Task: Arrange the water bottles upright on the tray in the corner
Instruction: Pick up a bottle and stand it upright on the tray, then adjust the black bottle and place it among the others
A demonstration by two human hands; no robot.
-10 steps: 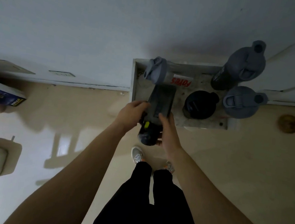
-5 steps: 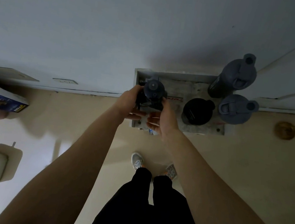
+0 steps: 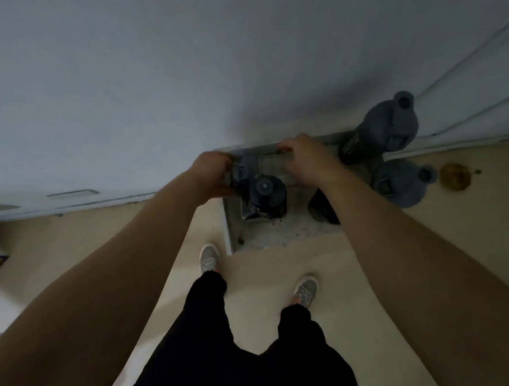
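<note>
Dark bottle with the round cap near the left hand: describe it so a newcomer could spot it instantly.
Find the pale tray on the floor against the wall. At its left end, beside the left hand, stands the dark bottle, upright. Unlike the two grey flip-lid bottles at the tray's right end, it has a dark body and a plain round cap seen from above.

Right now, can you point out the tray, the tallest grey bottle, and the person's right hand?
tray [image 3: 276,237]: head view, bare speckled floor near its front edge.
tallest grey bottle [image 3: 383,125]: head view, top of its grey lid.
right hand [image 3: 307,159]: head view, back of the hand.
</note>
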